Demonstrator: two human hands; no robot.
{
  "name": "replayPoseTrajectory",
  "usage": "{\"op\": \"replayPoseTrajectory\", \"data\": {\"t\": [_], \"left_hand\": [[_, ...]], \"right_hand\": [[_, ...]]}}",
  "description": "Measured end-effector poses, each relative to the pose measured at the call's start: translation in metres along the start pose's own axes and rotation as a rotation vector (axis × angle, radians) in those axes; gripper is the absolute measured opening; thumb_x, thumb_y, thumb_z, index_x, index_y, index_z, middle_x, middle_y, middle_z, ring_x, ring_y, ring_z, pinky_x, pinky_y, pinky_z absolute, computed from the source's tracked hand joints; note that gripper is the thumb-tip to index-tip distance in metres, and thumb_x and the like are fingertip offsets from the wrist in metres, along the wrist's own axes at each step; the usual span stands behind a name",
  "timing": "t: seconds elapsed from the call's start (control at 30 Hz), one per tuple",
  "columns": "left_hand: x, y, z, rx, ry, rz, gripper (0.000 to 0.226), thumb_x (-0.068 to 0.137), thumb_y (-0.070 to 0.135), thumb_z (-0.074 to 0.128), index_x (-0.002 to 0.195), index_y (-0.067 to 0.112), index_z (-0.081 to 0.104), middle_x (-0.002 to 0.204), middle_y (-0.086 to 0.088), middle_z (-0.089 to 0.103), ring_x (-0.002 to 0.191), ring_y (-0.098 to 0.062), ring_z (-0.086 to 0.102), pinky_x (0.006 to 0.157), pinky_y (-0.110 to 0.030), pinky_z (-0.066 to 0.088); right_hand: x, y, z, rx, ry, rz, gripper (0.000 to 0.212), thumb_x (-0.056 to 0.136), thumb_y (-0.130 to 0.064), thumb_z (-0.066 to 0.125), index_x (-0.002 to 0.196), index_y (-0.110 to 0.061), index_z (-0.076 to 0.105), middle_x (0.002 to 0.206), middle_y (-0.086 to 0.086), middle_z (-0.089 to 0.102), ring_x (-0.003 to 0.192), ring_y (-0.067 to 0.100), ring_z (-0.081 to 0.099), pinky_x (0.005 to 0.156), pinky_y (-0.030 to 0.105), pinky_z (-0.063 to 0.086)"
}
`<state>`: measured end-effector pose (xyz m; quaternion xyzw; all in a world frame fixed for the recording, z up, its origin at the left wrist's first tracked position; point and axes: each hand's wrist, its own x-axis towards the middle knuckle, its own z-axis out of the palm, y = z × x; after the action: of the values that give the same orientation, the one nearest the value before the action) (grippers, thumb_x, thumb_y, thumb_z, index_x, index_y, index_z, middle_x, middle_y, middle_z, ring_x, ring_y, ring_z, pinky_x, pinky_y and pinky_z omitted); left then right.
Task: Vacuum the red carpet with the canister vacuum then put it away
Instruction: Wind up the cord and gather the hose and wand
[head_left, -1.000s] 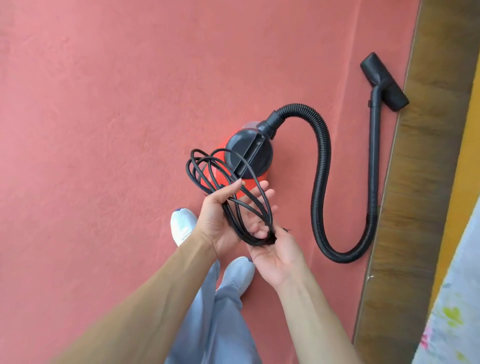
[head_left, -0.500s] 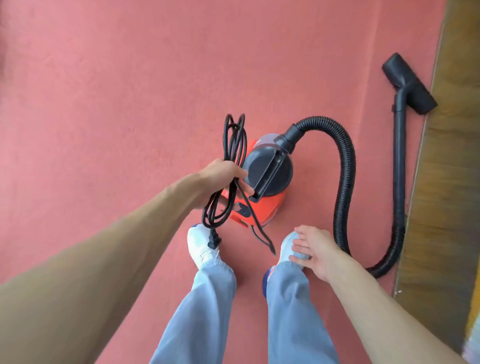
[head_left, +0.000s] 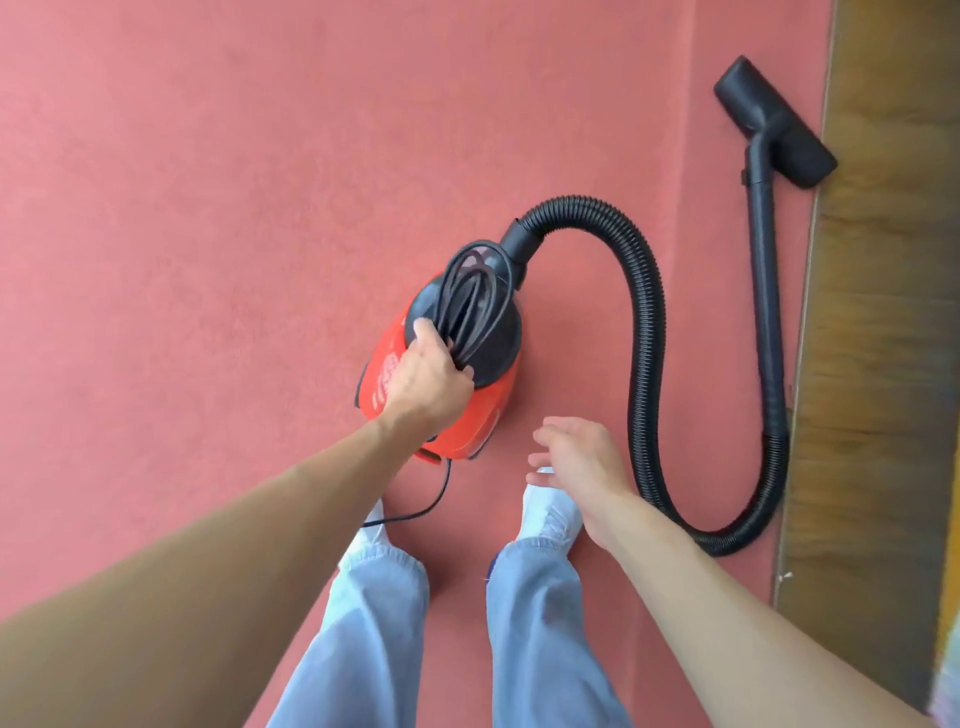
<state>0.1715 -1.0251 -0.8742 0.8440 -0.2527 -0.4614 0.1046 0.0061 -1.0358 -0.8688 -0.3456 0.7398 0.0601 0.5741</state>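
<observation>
Atop canister vacuum now: coiled cord.

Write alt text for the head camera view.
A left hand presses a coiled black power cord onto a red canister vacuum on red carpet; the open right hand hovers nearby. A black ribbed hose loops rightwards.
</observation>
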Motion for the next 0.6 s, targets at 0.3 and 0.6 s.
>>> {"op": "replayPoseTrajectory", "data": {"t": [0.3,0.6], "left_hand": [[0.017,-0.005,0.01,-0.316,0.061,-0.129,0.045,0.086,0.032,0.071,0.118,0.015,0.044,0.1,-0.007,0.067,0.088,-0.029,0.066,0.078,-0.042,0.056],[0.039,-0.013,0.019,-0.181,0.03,-0.039,0.037,0.079,0.022,0.076,0.108,0.014,0.054,0.079,-0.004,0.07,0.074,-0.026,0.069,0.069,-0.04,0.057]], "right_hand": [[0.032,0.047,-0.029,-0.161,0.216,-0.03,0.039,0.085,-0.015,0.055,0.124,-0.013,0.058,0.116,0.006,0.064,0.111,0.026,0.06,0.102,0.035,0.043],[0.098,0.065,-0.086,-0.31,0.395,0.08,0.073,0.084,-0.017,0.07,0.148,-0.012,0.034,0.145,0.014,0.033,0.133,0.033,0.037,0.105,0.042,0.036]]}}
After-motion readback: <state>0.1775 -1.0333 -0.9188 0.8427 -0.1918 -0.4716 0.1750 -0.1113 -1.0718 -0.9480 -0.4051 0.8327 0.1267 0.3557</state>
